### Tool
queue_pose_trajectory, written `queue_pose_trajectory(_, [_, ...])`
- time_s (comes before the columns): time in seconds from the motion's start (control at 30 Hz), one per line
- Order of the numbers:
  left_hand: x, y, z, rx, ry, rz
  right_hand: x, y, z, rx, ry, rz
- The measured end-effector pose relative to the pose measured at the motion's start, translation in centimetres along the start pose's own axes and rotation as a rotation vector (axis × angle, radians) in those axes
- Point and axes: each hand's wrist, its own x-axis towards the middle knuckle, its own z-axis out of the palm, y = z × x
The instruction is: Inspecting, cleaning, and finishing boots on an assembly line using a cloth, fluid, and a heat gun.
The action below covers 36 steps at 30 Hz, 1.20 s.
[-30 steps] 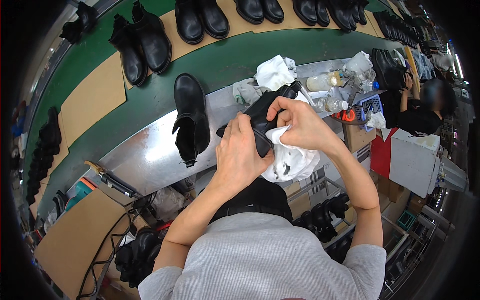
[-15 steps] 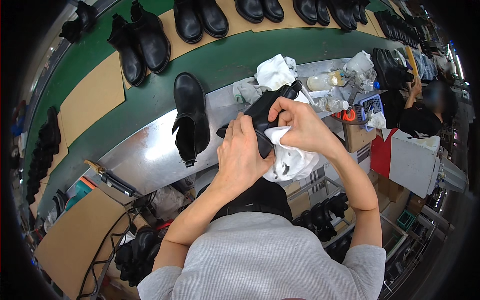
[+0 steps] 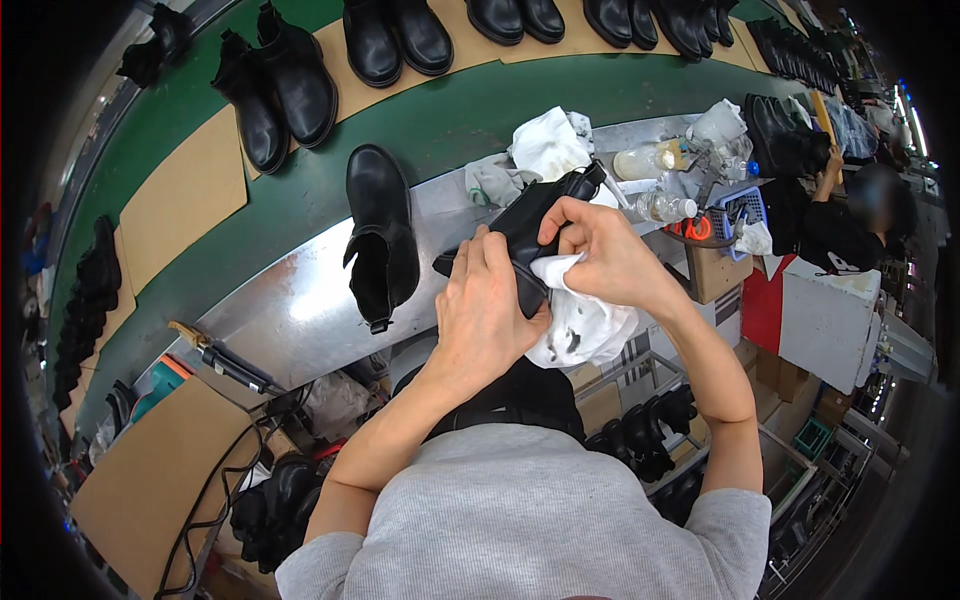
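Both hands are busy in the head view: L hand (image 3: 482,300) is clamped round a black boot (image 3: 525,222), R hand (image 3: 610,258) pinches a bunched bit of white cloth (image 3: 585,330) against it. Boot's held up over the near edge of the surface (image 3: 285,315); L fingers cover much of it, so shape's hard to read, & a dark tip pokes out on their L side. R thumb mostly hidden, exact contact pt. too. Cloth has dark smudges, hangs past the near edge.

2nd boot (image 3: 382,195) sits on the surface, L of the hands, toe toward the far edge; its inside's too dark to make out. Beyond the held boot: grey rag (image 3: 495,183), partly covered. Nr the surface's R end, clear bottle (image 3: 664,208), lower part obscured. Boot pair (image 3: 398,40) along the far edge, tops cut off by the frame. Below the near edge, racked boots (image 3: 645,435) merge into a dark mass.
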Motion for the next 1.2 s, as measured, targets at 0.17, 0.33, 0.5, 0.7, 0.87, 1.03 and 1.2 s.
queue_pose_trajectory(0.17, [0.0, -0.2, -0.1, 0.006, 0.014, 0.003, -0.2, 0.0, 0.2, -0.012, 0.016, -0.049])
queue_pose_trajectory(0.33, [0.0, -0.2, 0.0, -0.013, 0.031, 0.019, 0.0, 0.3, 0.3, 0.100, -0.007, -0.040])
queue_pose_trajectory(0.5, [0.2, -0.3, -0.3, -0.013, 0.021, -0.005, 0.0, 0.3, 0.7, -0.011, 0.073, -0.036])
queue_pose_trajectory(0.7, [0.5, -0.4, -0.2, -0.017, 0.022, -0.011, 0.2, 1.0, 1.1, 0.136, 0.110, -0.040])
queue_pose_trajectory(0.87, [0.6, -0.5, -0.6, -0.007, 0.008, -0.017, -0.1, 1.0, 1.6, 0.144, 0.151, -0.097])
queue_pose_trajectory(1.03, [0.5, -0.4, -0.4, -0.020, 0.010, -0.016, 0.0, 1.5, 1.5, 0.263, 0.098, -0.128])
queue_pose_trajectory(1.2, [0.6, -0.3, -0.3, -0.017, 0.013, -0.019, 0.0, 1.3, 1.9, 0.125, 0.212, -0.108])
